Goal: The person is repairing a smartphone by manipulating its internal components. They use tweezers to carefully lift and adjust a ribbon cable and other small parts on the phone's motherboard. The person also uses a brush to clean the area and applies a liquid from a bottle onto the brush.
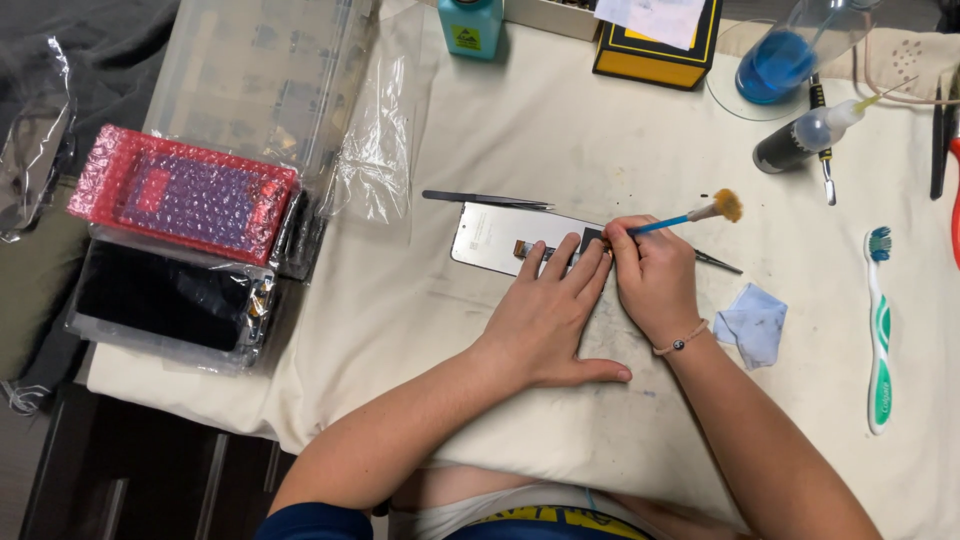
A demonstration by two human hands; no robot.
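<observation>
A flat phone screen panel (497,238) lies face down on the cream cloth covering the table (560,140), and everything else is placed around it. The left hand (545,312) rests flat on the cloth at the panel's near right end, fingers spread and open, their tips pressing on the panel's edge beside a small brown ribbon connector (530,249). The right hand (655,275) sits just right of the panel, its grip closed around a thin blue-handled brush (690,214); the bristle end points up and away to the right, off the panel. Whether the lower end of the brush touches the panel cannot be told, since the fingers hide it. Tweezers (487,200) lie just beyond the panel's far edge. A crumpled blue wipe (753,322) lies to the right of the panel, past the right wrist. A green and white toothbrush (879,330) lies farther right. A stack of bubble-wrapped packages (180,200) sits well to the left.
</observation>
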